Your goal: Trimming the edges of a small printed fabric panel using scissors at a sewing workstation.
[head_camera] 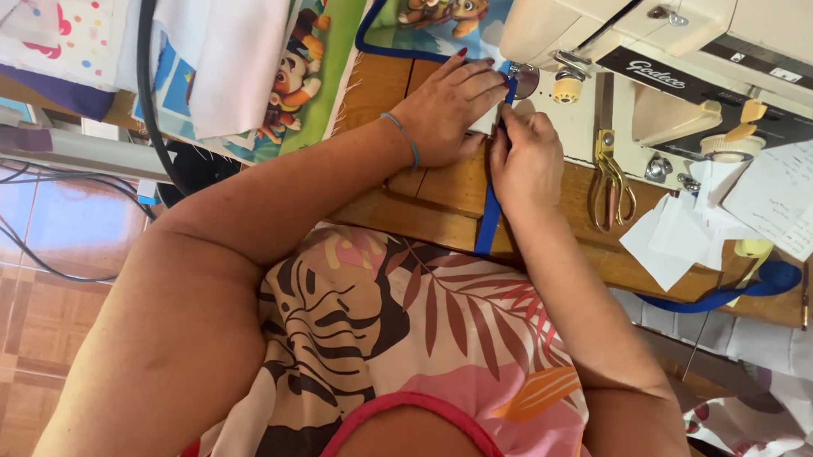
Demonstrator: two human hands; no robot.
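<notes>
From the head cam I see both hands up at the needle end of one cream sewing machine (702,32) on a wooden table (443,203). My left hand (447,108) lies flat, fingers spread and pressing a small white fabric piece (484,119) onto the bed; it grips nothing, it just holds the piece down. My right hand (524,160), just beside it and touching at the fingers, is pinched shut on a blue binding tape (490,213) that runs from the presser foot back toward my body and drops off the table edge between the two wrists. The needle itself is hidden behind the fingers, so I can't tell if it is down. To do this well, my judgement: keep the left palm flat and light so the fabric feeds, keep the tape edge lined up along the fabric edge with the right pinch, and keep fingertips clear of the foot just ahead of them. Counts: one pair of gold-handled scissors (611,177) just right of the right hand, one loose coil of blue tape (765,282) further right at the table edge, several white paper scraps (686,229) beyond the scissors (exact number unclear, they overlap), one cartoon-print fabric panel (423,13) ahead of the left hand, one thin blue wristband (403,134) on the left wrist.
</notes>
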